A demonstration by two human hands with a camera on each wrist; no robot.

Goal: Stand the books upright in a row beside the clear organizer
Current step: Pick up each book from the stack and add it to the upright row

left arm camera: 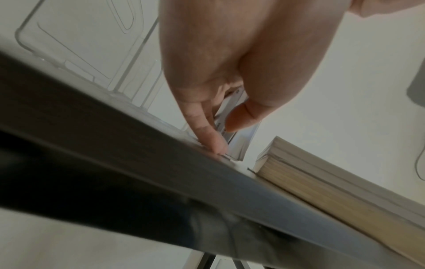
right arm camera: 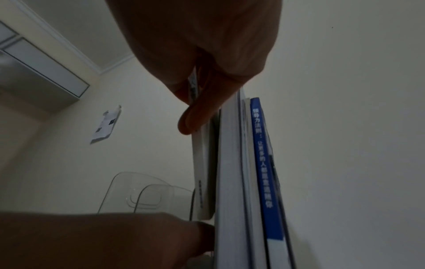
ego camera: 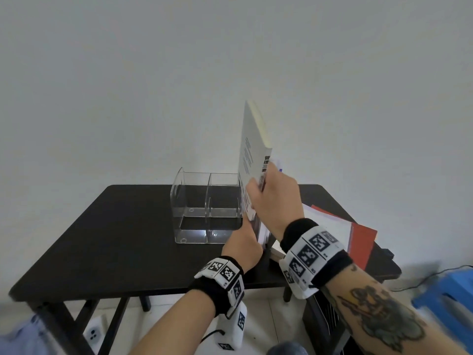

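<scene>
On black table [ego camera: 133, 226], right hand [ego camera: 275, 201] holds white book [ego camera: 252, 139] upright.

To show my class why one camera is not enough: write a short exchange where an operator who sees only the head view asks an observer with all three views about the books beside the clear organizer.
Operator: My right hand on the white book hides the row. What else stands there?
Observer: The right wrist view shows a blue-spined book standing upright in the row.
Operator: What is the left hand doing low down?
Observer: In the left wrist view its thumb and forefinger pinch a standing book's lower corner, just above the table.
</scene>
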